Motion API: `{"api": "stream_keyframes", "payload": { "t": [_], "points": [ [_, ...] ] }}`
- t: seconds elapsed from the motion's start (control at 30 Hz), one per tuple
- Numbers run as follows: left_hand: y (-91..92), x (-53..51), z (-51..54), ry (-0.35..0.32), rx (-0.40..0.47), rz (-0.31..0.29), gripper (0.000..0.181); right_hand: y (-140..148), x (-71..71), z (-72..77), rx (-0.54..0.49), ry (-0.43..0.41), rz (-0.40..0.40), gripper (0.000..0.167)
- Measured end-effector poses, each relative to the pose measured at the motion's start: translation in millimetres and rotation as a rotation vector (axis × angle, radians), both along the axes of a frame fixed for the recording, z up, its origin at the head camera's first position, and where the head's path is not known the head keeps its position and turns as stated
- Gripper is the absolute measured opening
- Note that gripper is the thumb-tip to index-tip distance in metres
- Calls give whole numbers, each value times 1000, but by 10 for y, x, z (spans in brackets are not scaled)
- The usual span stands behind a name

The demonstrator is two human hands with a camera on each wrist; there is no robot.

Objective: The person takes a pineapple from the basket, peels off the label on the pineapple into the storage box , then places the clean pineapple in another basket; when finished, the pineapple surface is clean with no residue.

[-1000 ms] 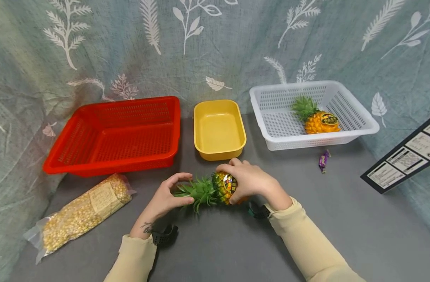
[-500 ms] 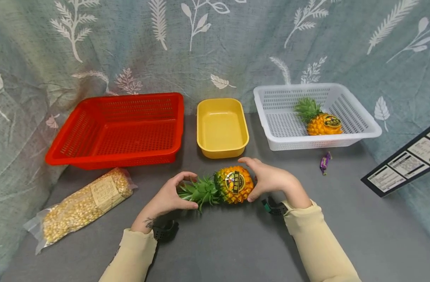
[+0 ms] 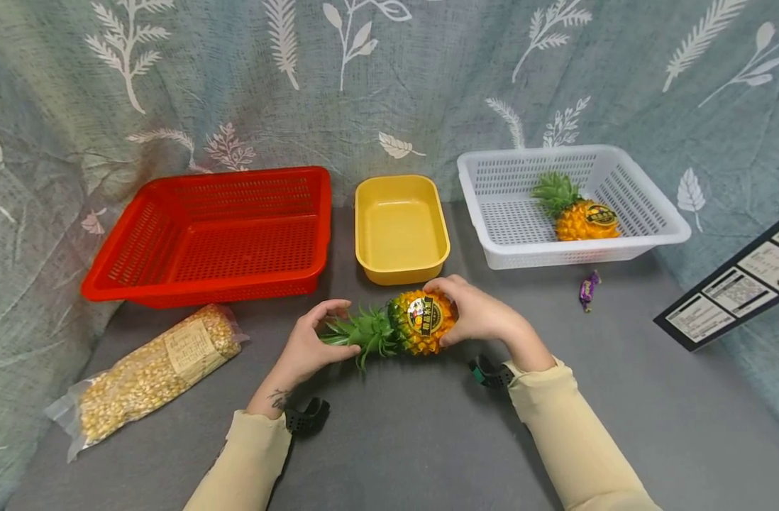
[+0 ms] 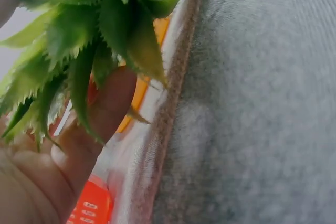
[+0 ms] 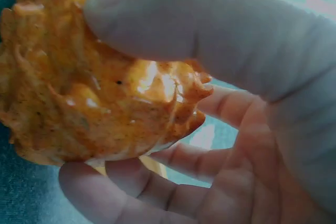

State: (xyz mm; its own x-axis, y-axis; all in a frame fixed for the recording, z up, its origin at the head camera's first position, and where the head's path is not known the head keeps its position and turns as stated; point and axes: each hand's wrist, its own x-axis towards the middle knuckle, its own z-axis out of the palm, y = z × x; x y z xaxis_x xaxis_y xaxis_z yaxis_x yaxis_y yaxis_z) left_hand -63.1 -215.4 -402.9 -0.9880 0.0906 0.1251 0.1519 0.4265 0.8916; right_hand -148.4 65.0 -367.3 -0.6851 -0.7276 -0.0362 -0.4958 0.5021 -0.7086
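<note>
A pineapple (image 3: 421, 323) is held on its side just in front of the yellow tub (image 3: 402, 238), its leaves (image 3: 367, 330) encircled by the curled fingers of the left hand (image 3: 306, 344) and its rounded end gripped between the thumb and fingers of the right hand (image 3: 482, 316); whether the tabletop (image 3: 415, 440) is touched by it cannot be told. Beyond it, the tub is flanked by a red basket (image 3: 230, 289) and a white basket (image 3: 577, 254), in which a second pineapple (image 3: 584, 221) is held. A bag of corn kernels (image 3: 140, 383) is laid before the red basket, and a purple-wrapped candy (image 3: 589, 291) before the white one.
</note>
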Motion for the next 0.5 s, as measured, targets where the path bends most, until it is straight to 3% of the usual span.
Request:
{"api": "stream_keyframes", "payload": {
  "t": [0.33, 0.5],
  "points": [
    [12, -229, 11, 20, 23, -4, 65, 5, -85, -59, -65, 35, -73, 79],
    [-2, -267, -8, 7, 62, 9, 63, 12, -115, -96, -98, 43, -84, 79]
  ]
}}
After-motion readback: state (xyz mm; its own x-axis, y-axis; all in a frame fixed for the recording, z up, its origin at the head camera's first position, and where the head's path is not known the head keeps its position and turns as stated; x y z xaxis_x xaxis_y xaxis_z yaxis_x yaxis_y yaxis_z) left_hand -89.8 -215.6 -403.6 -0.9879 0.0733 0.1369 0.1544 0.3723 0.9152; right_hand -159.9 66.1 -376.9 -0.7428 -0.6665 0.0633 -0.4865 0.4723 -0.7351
